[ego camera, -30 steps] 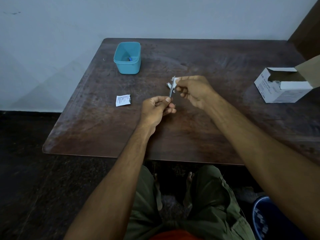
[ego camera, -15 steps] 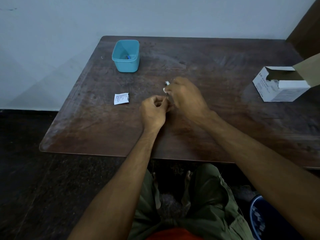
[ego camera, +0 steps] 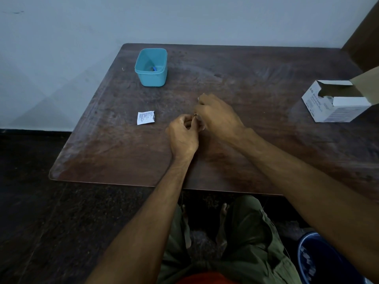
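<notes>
My left hand (ego camera: 183,134) and my right hand (ego camera: 218,115) meet over the middle of the dark wooden table (ego camera: 256,140). Both have their fingers curled round a small thin object (ego camera: 195,115) between them; only a dark sliver of it shows. A tiny light bit (ego camera: 198,98) peeks out at the far edge of my right hand. What the object is cannot be told from this view.
A teal plastic tub (ego camera: 151,67) with something blue inside stands at the back left. A small white printed sachet (ego camera: 145,118) lies left of my hands. An open white carton (ego camera: 336,101) sits at the right edge. A blue bucket (ego camera: 320,261) is on the floor, lower right.
One second ago my hands held a thin silvery strip upright between them. They have since closed together and lowered toward the table, and the strip is now almost hidden.
</notes>
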Motion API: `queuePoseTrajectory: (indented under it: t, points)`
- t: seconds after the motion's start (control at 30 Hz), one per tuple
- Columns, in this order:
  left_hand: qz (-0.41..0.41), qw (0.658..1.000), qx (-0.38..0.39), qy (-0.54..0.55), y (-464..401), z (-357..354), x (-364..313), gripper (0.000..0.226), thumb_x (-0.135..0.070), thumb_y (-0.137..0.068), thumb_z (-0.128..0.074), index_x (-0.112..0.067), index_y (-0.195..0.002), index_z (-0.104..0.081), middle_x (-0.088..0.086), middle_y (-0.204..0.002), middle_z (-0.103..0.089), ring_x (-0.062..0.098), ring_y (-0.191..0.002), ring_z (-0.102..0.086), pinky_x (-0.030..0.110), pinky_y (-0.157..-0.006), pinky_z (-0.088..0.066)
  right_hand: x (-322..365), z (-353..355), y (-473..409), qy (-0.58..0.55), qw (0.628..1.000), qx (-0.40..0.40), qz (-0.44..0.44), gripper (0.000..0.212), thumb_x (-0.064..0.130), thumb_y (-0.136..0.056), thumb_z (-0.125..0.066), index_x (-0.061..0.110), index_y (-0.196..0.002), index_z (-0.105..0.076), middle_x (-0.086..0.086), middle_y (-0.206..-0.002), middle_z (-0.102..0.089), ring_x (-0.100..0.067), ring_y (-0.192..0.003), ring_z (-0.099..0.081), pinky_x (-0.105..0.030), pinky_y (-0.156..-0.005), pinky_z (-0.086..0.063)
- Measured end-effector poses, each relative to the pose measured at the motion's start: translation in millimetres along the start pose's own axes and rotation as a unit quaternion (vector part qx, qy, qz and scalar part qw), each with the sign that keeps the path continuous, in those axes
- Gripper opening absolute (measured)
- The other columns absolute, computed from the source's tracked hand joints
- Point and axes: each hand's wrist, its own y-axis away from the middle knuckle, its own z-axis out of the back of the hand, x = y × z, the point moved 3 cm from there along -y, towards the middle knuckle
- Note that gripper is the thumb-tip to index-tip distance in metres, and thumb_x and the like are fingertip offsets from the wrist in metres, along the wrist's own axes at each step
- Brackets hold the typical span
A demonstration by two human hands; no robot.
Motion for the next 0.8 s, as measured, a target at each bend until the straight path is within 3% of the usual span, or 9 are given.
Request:
queuePoseTrajectory:
  t: [0.07,0.2,0.3,0.4,0.5,0.57,0.67,0.73,0.8]
  points:
    - [0.009,1.000,0.009,0.012,-0.1,-0.6,0.8,0.012,-0.012,-0.089,-0.065,-0.015,-0.078,-0.066,-0.012,-0.064,-0.066,-0.004,-0.057,-0.066,0.011,-0.051,-0.049,-3.5,3.1,-1.4,0.008,1.000,-0.002,-0.012,0.013,0.006,-0.086,-0.059,0.002,-0.097,-0.064,-0.014,-0.104,-0.054,-0.031,-0.100,-0.049,-0.037,-0.065,-0.041]
    - [0.032,0.998,0.029,0.055,0.3,-4.2,3.4,0.010,-0.008,-0.092,-0.061,-0.010,-0.083,-0.066,0.009,-0.074,-0.071,0.017,-0.064,-0.072,0.020,-0.057,-0.054,-26.0,11.8,-13.9,0.020,0.996,-0.029,-0.082,0.017,0.000,-0.087,-0.055,0.002,-0.101,-0.063,-0.015,-0.108,-0.054,-0.033,-0.104,-0.050,-0.033,-0.066,-0.030]
    - [0.029,0.998,0.029,0.054,-0.3,-3.2,4.1,0.013,-0.009,-0.092,-0.061,-0.015,-0.080,-0.065,0.004,-0.072,-0.071,0.014,-0.064,-0.072,0.022,-0.058,-0.056,-17.2,8.0,-11.4,0.008,0.998,-0.026,-0.052,0.019,0.004,-0.089,-0.056,0.003,-0.106,-0.064,-0.014,-0.107,-0.054,-0.031,-0.102,-0.050,-0.031,-0.066,-0.030]
    - [0.024,0.999,0.019,0.022,-3.0,-1.0,6.7,0.016,-0.013,-0.090,-0.065,-0.021,-0.075,-0.065,-0.004,-0.071,-0.071,0.008,-0.065,-0.071,0.027,-0.060,-0.060,-3.5,-2.1,0.7,-0.005,1.000,-0.008,0.001,0.017,0.013,-0.090,-0.057,0.003,-0.101,-0.065,-0.013,-0.107,-0.054,-0.029,-0.102,-0.048,-0.035,-0.066,-0.039]
    - [0.075,0.993,0.058,0.074,-3.1,-3.6,6.3,0.016,-0.013,-0.092,-0.062,-0.017,-0.078,-0.067,0.001,-0.070,-0.073,0.016,-0.067,-0.073,0.032,-0.067,-0.060,-17.4,-2.2,-0.4,-0.082,0.994,-0.046,-0.046,0.019,0.011,-0.091,-0.055,0.004,-0.103,-0.068,-0.014,-0.107,-0.061,-0.030,-0.102,-0.055,-0.038,-0.080,-0.047]
    - [0.110,0.985,0.072,0.114,-2.6,-4.2,3.9,0.015,-0.011,-0.094,-0.059,-0.016,-0.081,-0.066,0.001,-0.066,-0.072,0.017,-0.064,-0.072,0.026,-0.064,-0.059,-31.9,3.9,-1.8,-0.210,0.961,-0.117,-0.135,0.018,0.008,-0.089,-0.058,0.006,-0.099,-0.072,-0.009,-0.100,-0.069,-0.019,-0.091,-0.061,-0.030,-0.081,-0.047]
    - [0.154,0.967,0.091,0.180,-3.5,-0.3,-1.3,0.013,-0.012,-0.095,-0.058,-0.008,-0.085,-0.066,0.002,-0.063,-0.072,0.015,-0.061,-0.071,0.016,-0.057,-0.054,-45.5,5.9,4.0,-0.367,0.869,-0.224,-0.247,0.014,0.008,-0.088,-0.061,0.008,-0.094,-0.074,0.000,-0.084,-0.071,-0.008,-0.075,-0.063,-0.020,-0.070,-0.048]
    - [0.189,0.951,0.109,0.220,-7.6,4.5,-2.7,0.015,-0.012,-0.095,-0.057,-0.005,-0.085,-0.066,0.002,-0.063,-0.071,0.013,-0.061,-0.071,0.014,-0.056,-0.052,-42.1,1.8,6.6,-0.383,0.856,-0.234,-0.258,0.014,0.010,-0.088,-0.061,0.010,-0.095,-0.073,0.001,-0.084,-0.071,-0.010,-0.075,-0.065,-0.020,-0.069,-0.049]
    - [0.223,0.934,0.130,0.248,-11.4,9.3,-3.4,0.015,-0.012,-0.094,-0.058,-0.004,-0.085,-0.068,0.003,-0.065,-0.072,0.013,-0.062,-0.071,0.013,-0.055,-0.052,-32.5,-1.8,7.3,-0.362,0.876,-0.221,-0.229,0.014,0.010,-0.089,-0.062,0.011,-0.097,-0.073,-0.001,-0.091,-0.071,-0.010,-0.080,-0.065,-0.019,-0.070,-0.049]
